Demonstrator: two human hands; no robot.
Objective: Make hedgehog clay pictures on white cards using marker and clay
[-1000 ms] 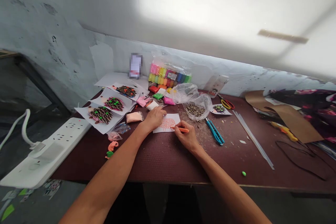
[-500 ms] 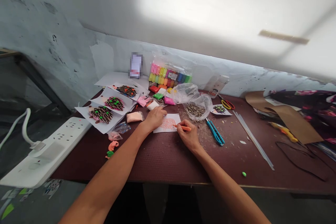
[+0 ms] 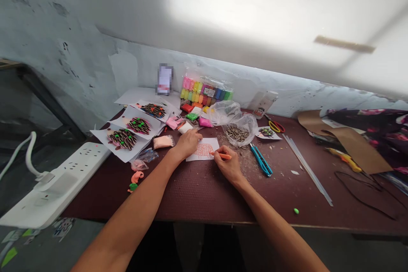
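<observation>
We pinch the slim pen point(image 3: 225, 156) in the right hand point(image 3: 228, 165), tip at the card point(image 3: 205, 148), between the front and rear edges of the desk point(image 3: 191, 193). The left hand point(image 3: 188, 142) rests at the card's left side; its finger spacing we cannot tell. Too light a hold there could let the thin, rectangular card slip, skewing our line.

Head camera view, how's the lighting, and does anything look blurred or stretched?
Head view: glare washes out the white surface above the table, with dark shadow beneath it; also in the head view, the upright phone is pixelated, the power strip looks stretched, and the drawing's fine lines are hard to trace.
</observation>
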